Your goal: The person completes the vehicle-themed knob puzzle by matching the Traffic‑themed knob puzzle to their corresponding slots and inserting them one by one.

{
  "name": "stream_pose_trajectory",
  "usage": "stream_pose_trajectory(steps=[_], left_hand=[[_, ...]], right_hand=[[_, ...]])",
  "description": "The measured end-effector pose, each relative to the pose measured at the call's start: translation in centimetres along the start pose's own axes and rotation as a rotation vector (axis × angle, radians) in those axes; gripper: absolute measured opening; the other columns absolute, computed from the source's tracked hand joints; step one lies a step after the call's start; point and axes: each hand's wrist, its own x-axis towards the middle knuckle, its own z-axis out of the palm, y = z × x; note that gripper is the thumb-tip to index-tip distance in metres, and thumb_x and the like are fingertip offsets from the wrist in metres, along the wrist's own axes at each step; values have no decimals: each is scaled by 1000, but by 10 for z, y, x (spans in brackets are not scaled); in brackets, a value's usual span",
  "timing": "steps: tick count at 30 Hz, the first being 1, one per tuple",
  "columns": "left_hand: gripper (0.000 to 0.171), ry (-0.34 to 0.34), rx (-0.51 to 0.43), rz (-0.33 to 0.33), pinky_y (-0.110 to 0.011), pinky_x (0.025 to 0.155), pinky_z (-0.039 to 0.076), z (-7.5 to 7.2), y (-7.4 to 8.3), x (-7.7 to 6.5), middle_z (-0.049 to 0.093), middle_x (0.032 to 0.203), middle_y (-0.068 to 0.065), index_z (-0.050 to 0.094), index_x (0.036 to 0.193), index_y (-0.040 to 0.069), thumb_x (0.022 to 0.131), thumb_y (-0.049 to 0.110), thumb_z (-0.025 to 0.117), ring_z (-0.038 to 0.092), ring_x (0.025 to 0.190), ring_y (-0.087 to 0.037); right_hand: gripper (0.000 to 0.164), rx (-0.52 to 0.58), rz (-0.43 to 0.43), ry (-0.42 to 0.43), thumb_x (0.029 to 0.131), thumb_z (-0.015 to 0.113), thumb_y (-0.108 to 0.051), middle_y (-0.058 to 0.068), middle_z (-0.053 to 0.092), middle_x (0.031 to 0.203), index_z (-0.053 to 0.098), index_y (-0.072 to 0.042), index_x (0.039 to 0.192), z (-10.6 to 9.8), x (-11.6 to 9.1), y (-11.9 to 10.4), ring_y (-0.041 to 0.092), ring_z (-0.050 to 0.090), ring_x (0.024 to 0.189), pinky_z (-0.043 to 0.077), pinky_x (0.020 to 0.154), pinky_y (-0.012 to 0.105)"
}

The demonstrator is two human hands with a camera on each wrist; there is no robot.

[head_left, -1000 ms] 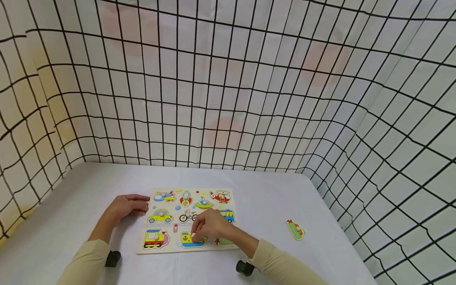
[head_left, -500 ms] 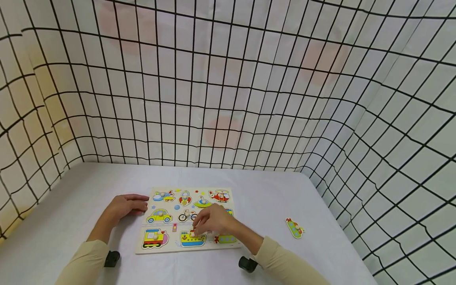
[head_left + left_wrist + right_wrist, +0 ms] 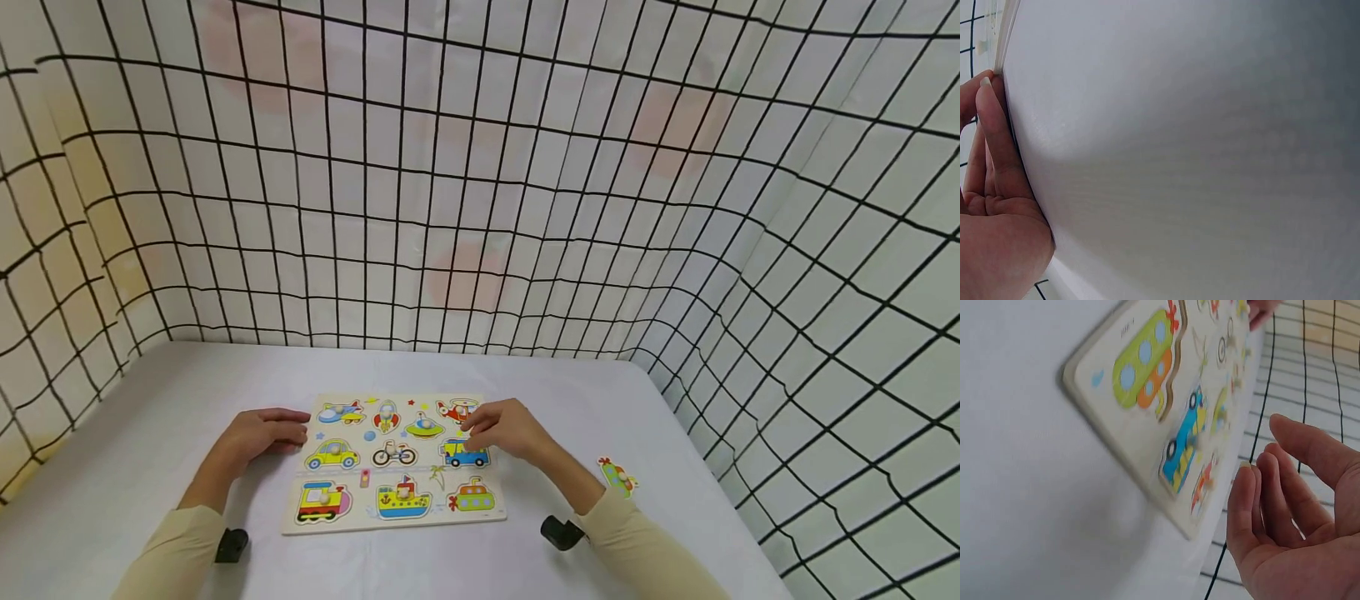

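A wooden peg puzzle board (image 3: 375, 477) lies on the table with vehicle pictures. My left hand (image 3: 258, 437) rests on the table, its fingertips at the board's left edge. My right hand (image 3: 513, 431) hovers above the board's right edge, near the bus piece (image 3: 466, 452) and the helicopter piece (image 3: 454, 409); its fingers are loosely bent and hold nothing. The ship piece (image 3: 402, 501) sits in the bottom row. Beside it is the recess with a submarine picture (image 3: 473, 497). A loose submarine piece (image 3: 617, 476) lies right of the board, partly behind the right forearm.
The white tabletop (image 3: 555, 383) is backed and flanked by white sheeting with a black grid net (image 3: 420, 250). Small black camera mounts show at the left wrist (image 3: 232, 546) and right wrist (image 3: 562, 533).
My right hand has let go of the ship piece's knob and moved right and away, uncovering the ship and the submarine recess. My left hand has stayed at the board's edge.
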Motion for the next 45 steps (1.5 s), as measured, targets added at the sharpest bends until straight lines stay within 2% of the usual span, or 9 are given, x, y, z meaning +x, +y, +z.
stream_pose_trajectory(steps=[9,19,23,29,35,41,45], left_hand=[[53,2,0,-4,-24,69,56,1,2,-1,75,110,-16,63,133,-2,88,22,77,69,74,-17],[53,-1,7,0,-23,69,57,-2,1,-2,74,111,-18,63,134,-1,88,23,77,69,74,-17],[53,-2,7,1,-24,70,57,-1,1,-3,74,112,-19,63,133,-1,88,23,77,69,74,-18],[53,-9,6,10,-23,69,57,-2,0,-2,74,111,-17,63,134,-2,89,23,76,69,74,-16],[53,-26,5,28,-23,69,56,-4,-1,0,74,108,-12,61,136,-2,90,23,75,68,74,-13],[53,-31,-1,19,-23,70,57,-4,-1,1,75,108,-12,61,136,-1,90,23,75,69,75,-13],[53,-27,6,25,-23,70,57,-3,-1,0,74,110,-14,62,136,-1,90,23,75,69,75,-13]], right_hand=[[30,19,85,76,81,84,-19,-1,73,86,76,-7,108,-36,-12,33,15,65,76,57,79,44],[33,13,144,158,85,80,-14,3,75,93,72,-4,115,-76,-38,73,20,70,84,59,82,42],[35,37,172,151,87,78,-15,5,74,98,70,-3,120,-94,-47,90,21,70,88,58,86,45],[35,1,208,124,88,77,-14,6,74,98,69,-2,121,-116,-58,116,21,71,87,59,82,39],[30,-26,243,73,85,78,-13,6,76,95,72,-2,113,-123,-70,133,20,69,83,58,78,37],[25,-49,241,38,84,78,-13,6,75,94,73,-3,107,-131,-83,145,19,67,82,57,75,35],[25,-47,269,-7,83,78,-12,7,74,93,73,-3,105,-136,-90,150,19,66,81,55,72,34]])
